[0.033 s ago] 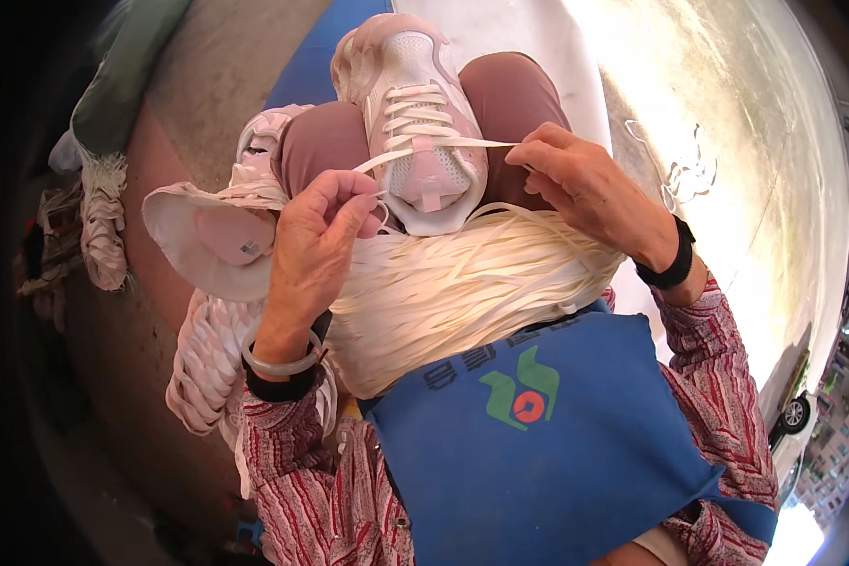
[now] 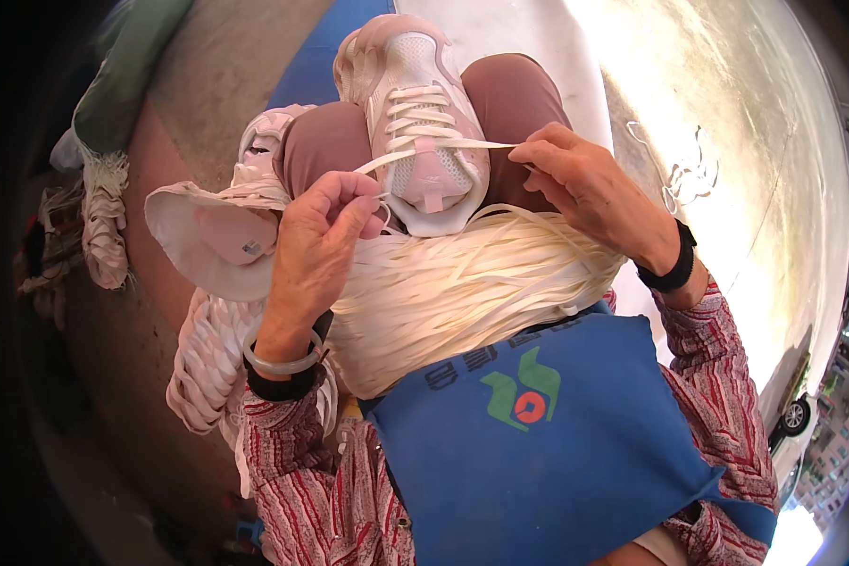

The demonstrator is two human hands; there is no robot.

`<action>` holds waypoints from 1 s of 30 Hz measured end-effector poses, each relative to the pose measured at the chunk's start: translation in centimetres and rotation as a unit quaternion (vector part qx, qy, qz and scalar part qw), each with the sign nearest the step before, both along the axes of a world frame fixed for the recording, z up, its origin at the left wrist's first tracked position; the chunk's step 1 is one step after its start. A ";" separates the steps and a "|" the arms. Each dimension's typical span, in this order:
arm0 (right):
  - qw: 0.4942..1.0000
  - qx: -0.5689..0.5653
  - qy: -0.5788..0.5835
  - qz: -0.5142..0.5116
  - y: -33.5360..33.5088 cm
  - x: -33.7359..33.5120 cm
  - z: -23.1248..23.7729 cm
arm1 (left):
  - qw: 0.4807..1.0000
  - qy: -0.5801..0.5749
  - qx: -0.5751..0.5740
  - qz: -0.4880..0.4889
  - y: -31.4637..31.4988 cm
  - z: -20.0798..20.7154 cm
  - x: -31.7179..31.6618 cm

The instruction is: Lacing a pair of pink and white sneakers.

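A pale pink and white sneaker (image 2: 413, 104) lies between my knees, its tongue and collar toward me. White lace (image 2: 417, 115) crosses its front in several rows, and an end runs out to each side. My left hand (image 2: 325, 226) pinches the left lace end between thumb and fingers, just left of the collar. On the other side my right hand (image 2: 580, 179) is closed on the other end, which is drawn nearly straight. Below the shoe, a thick bundle of cream-white laces (image 2: 481, 283) lies across my lap, partly under a blue apron (image 2: 557, 453).
At my left are another pink and white shoe part (image 2: 222, 241) and a braided hank of white laces (image 2: 208, 363). Farther left hang a green cloth (image 2: 123, 85) and more white laces (image 2: 104, 217). Loose lace (image 2: 684, 174) lies on the floor at right.
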State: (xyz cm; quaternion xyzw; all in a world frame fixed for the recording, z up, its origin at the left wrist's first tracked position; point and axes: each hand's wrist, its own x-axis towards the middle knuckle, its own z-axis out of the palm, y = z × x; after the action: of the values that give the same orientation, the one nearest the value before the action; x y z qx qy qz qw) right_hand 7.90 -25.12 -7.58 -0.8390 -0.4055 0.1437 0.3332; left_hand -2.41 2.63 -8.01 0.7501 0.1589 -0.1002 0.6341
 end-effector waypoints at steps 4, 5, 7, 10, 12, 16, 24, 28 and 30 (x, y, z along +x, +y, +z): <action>0.999 0.021 -0.014 -0.028 0.4 0.1 -0.3 | 0.998 -0.030 0.043 0.024 -0.5 -0.4 0.7; 0.999 0.044 -0.002 -0.007 0.7 0.1 -0.3 | 0.998 -0.031 0.043 0.022 -0.4 -0.7 0.9; 0.998 0.066 0.009 0.012 1.4 0.1 0.0 | 0.994 -0.049 0.093 0.038 -0.3 -1.3 1.1; 0.999 0.054 -0.006 0.004 2.0 0.4 0.0 | 0.995 -0.048 0.063 0.063 -0.8 -1.1 1.8; 0.996 0.092 -0.013 -0.015 2.7 0.5 -0.5 | 0.997 -0.048 0.020 0.063 -0.3 -1.4 2.0; 0.995 0.090 -0.005 -0.039 3.0 0.5 -1.2 | 0.996 -0.045 -0.032 0.067 -0.3 -1.2 2.0; 0.996 0.072 -0.014 -0.058 3.9 0.5 -0.4 | 0.990 -0.073 0.124 0.015 0.1 -0.7 2.7; 0.997 0.044 -0.058 -0.020 3.8 1.4 -0.4 | 0.956 -0.136 0.259 -0.034 -0.3 -0.4 3.2; 0.997 0.024 -0.071 -0.001 4.2 1.6 0.0 | 0.967 -0.111 0.228 -0.031 -0.4 0.1 3.4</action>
State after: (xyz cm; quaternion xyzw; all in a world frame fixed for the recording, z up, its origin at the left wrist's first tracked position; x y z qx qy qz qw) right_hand 9.45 -20.87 -7.60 -0.8391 -0.4308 0.0732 0.3240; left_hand 0.95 2.22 -7.94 0.8859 0.0830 0.0031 0.4564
